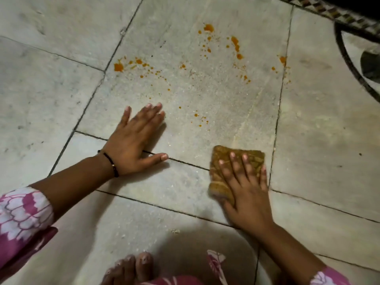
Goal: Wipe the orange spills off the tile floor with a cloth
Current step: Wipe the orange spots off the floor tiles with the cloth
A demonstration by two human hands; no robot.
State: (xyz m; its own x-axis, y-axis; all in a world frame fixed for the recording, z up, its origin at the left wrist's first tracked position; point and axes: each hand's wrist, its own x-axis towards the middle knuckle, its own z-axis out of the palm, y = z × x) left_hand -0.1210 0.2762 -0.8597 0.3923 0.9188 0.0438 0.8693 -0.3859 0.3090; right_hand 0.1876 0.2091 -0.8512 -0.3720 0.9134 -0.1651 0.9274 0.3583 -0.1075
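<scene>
Orange spills dot one large grey floor tile (216, 95): a blob at its left (118, 67), drops at the top (209, 27), a streak at upper right (236, 44), and small specks near the middle (196, 115). A folded yellow-brown cloth (222, 161) lies flat on the floor at the tile's near right corner. My right hand (246, 188) presses down on the cloth with fingers spread. My left hand (133, 145) rests flat on the floor, palm down, fingers apart, left of the cloth and below the spills.
Dark grout lines cross the floor. A patterned border (329, 11) and a dark curved inlay (347, 58) run along the top right. My bare toes (133, 268) and pink patterned clothing (24, 214) show at the bottom edge.
</scene>
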